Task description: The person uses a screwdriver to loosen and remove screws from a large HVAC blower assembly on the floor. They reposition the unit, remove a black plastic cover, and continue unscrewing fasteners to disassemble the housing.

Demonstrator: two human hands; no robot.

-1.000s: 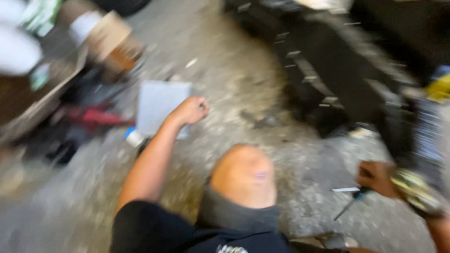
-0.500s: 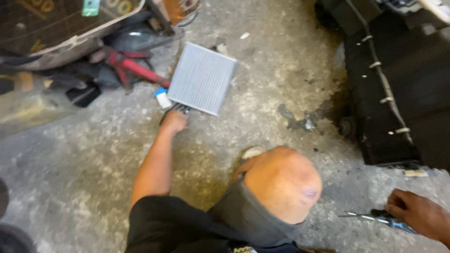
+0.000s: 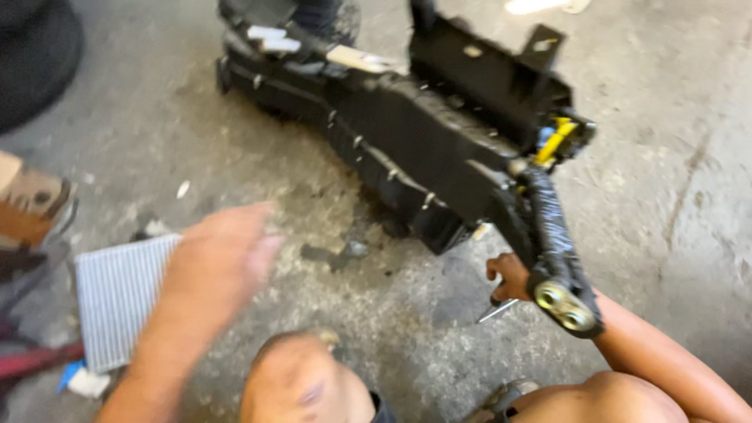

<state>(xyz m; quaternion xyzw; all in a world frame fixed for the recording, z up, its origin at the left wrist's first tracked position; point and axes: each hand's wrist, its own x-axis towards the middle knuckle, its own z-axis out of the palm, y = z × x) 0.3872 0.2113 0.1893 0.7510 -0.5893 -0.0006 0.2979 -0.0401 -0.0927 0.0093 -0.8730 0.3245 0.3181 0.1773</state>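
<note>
Left hand blurred, fingers loose, empty — above floor beside filter. Right hand closed on tool, beside black housing.

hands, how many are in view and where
2. The left hand, blurred, is raised above the concrete floor beside the grey finned radiator core. The right hand holds a thin metal tool under the black housing. None seem hidden.

Even daylight reaches you from above, leaving soft shadows under the black housing. Motion blur smears your left hand badly; your right hand stays sharper, with no glare.
</note>
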